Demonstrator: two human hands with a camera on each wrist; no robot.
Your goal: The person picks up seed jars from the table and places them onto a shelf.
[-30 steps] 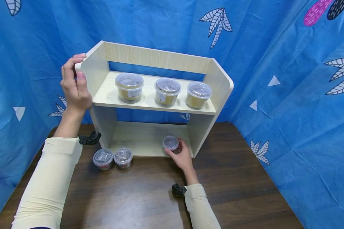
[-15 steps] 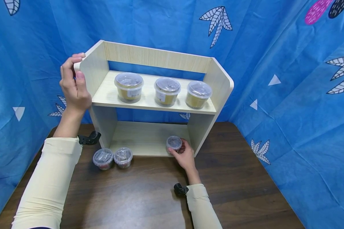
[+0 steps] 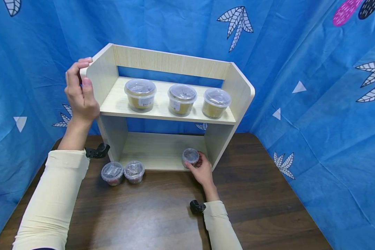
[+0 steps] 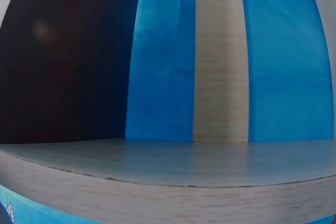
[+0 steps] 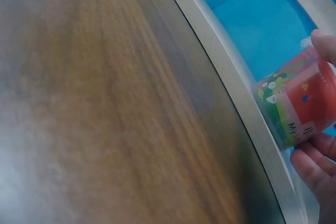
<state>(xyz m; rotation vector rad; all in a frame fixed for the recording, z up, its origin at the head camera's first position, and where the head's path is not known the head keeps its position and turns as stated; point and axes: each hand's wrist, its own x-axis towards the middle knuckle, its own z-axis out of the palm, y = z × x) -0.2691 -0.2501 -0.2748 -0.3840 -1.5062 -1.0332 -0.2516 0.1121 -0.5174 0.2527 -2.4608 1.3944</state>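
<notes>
My left hand (image 3: 79, 93) grips the upper front edge of the left side panel of a pale wooden two-tier shelf (image 3: 172, 59). Its fingers hook over the edge. My right hand (image 3: 203, 172) holds a small lidded plastic tub (image 3: 190, 156) on the right part of the lower board, thumb on one side and fingers on the other. From the right wrist, the tub (image 5: 296, 98) shows a red and green printed wrapper. Two similar tubs stand side by side on the table before the shelf's left end: one tub (image 3: 112, 173) and another tub (image 3: 134, 172).
On the upper board stand three larger lidded tubs with yellowish contents: a left tub (image 3: 140, 96), a middle tub (image 3: 182, 100) and a right tub (image 3: 216, 103). The dark wooden table (image 3: 162, 211) meets a blue patterned curtain (image 3: 312, 104) behind and to the right.
My right hand has shifted slightly right along the lower board with the small tub, mostly in the first half second. The left hand keeps its grip on the panel.
</notes>
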